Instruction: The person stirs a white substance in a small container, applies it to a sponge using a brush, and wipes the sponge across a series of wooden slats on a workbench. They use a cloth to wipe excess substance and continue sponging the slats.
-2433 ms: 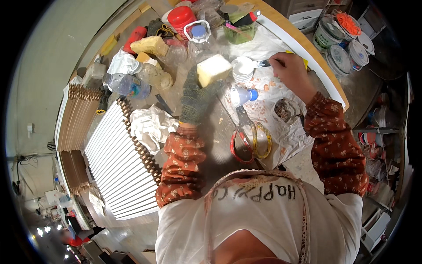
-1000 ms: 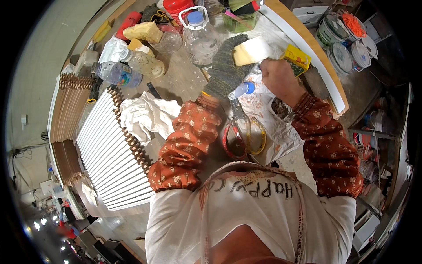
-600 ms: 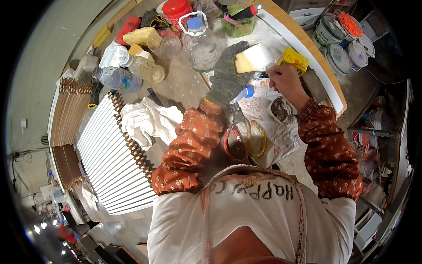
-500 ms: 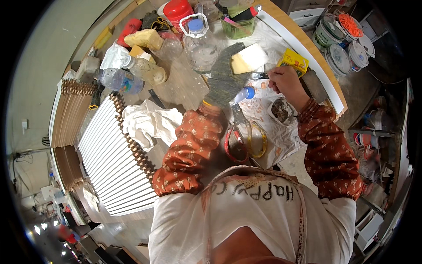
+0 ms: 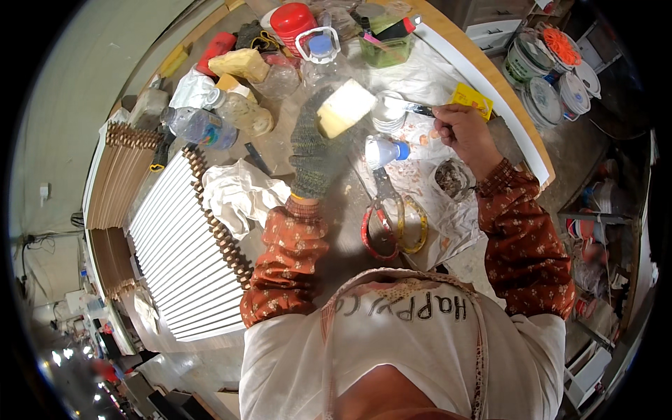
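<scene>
Sponge block (image 5: 347, 107) sits gripped in the gloved left hand (image 5: 310, 150) above the middle of the tabletop (image 5: 281, 147). Toward its right edge, the bare right hand (image 5: 467, 133) pinches a putty knife (image 5: 420, 110), blade at a white tub (image 5: 387, 121).

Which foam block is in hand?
The white-faced block, held in the gloved left hand. The pale-yellow block and the smaller orange-yellow block beside it sit farther left, untouched.

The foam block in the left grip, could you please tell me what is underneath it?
The gloved left grip shows along the left and lower edges of the foam block. The block covers the underside and whatever lies directly beneath.
</scene>
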Motion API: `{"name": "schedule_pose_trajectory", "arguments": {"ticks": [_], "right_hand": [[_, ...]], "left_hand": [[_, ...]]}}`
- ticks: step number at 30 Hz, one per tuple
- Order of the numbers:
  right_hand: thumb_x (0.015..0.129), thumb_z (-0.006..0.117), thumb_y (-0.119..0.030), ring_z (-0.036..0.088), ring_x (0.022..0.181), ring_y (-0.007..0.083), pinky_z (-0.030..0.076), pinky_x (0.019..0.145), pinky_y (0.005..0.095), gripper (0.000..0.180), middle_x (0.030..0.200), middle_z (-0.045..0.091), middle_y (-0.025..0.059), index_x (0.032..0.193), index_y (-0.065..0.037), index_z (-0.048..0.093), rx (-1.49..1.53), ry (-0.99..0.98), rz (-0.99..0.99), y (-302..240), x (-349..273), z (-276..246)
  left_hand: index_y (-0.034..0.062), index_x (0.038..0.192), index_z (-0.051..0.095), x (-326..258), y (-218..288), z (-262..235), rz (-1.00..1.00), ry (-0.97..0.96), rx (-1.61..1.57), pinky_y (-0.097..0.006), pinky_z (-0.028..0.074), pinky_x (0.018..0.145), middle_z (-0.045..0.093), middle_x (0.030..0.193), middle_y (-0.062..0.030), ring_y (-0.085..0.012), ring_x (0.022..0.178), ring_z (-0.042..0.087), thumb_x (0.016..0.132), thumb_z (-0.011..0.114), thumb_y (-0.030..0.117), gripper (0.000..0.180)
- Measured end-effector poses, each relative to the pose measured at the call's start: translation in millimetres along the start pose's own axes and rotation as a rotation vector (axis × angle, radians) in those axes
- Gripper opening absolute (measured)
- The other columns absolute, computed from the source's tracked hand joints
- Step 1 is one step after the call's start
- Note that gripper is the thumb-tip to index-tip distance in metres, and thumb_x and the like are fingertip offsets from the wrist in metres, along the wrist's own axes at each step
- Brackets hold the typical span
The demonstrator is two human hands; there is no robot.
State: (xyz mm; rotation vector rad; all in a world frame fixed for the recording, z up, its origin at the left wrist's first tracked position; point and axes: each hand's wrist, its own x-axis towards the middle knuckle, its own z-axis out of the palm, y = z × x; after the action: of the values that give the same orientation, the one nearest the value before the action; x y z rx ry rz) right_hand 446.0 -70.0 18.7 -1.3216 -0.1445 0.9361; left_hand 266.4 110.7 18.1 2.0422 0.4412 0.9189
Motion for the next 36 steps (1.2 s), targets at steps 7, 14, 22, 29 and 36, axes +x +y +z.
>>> {"name": "schedule_pose_trajectory", "arguments": {"ticks": [7,14,22,29,36], "right_hand": [[0.085,0.06,-0.015,0.045,0.049,0.0073,0.036,0.046,0.0211,0.021,0.061,0.054,0.0018,0.069,-0.001,0.059,-0.03,-0.145,-0.101,-17,-23,18],[0.086,0.058,-0.016,0.047,0.05,0.0083,0.037,0.046,0.0215,0.022,0.059,0.054,0.0021,0.072,0.001,0.061,-0.131,-0.069,-0.24,-22,-33,27],[0.081,0.057,-0.001,0.052,0.053,0.0165,0.044,0.05,0.0269,0.016,0.067,0.056,0.0063,0.095,0.006,0.06,-1.145,-0.019,-1.379,-6,-55,51],[0.074,0.059,0.002,0.054,0.056,0.02,0.045,0.052,0.0306,0.023,0.069,0.056,0.0112,0.096,0.009,0.058,-1.283,-0.117,-1.491,-1,-105,76],[0.085,0.057,-0.008,0.045,0.051,0.0074,0.036,0.048,0.0217,0.014,0.061,0.056,0.0049,0.09,0.005,0.062,-0.441,-0.227,-0.61,-24,-112,77]], "left_hand": [[0.0014,0.124,0.045,-11,0,7,-0.059,0.019,0.004,-0.031,0.047,0.087,0.057,0.115,-0.0111,-0.0189,0.102,0.057,0.072,0.076,0.008,0.061],[0.0004,0.12,0.047,-15,13,10,-0.206,0.022,-0.174,-0.031,0.047,0.086,0.059,0.113,-0.0112,-0.0181,0.101,0.057,0.071,0.078,0.011,0.059],[0.0022,0.123,0.05,-20,18,9,-0.071,0.105,0.077,-0.034,0.049,0.082,0.061,0.108,-0.0143,-0.0242,0.096,0.061,0.072,0.074,0.01,0.057],[0.0011,0.12,0.049,-29,31,-2,-0.014,0.157,0.078,-0.031,0.047,0.084,0.059,0.11,-0.0101,-0.0177,0.099,0.057,0.073,0.076,0.009,0.055],[0.0026,0.127,0.044,-53,56,-16,-0.145,0.122,-0.447,-0.032,0.045,0.093,0.055,0.12,-0.0097,-0.0195,0.109,0.054,0.07,0.076,0.001,0.065]]}}
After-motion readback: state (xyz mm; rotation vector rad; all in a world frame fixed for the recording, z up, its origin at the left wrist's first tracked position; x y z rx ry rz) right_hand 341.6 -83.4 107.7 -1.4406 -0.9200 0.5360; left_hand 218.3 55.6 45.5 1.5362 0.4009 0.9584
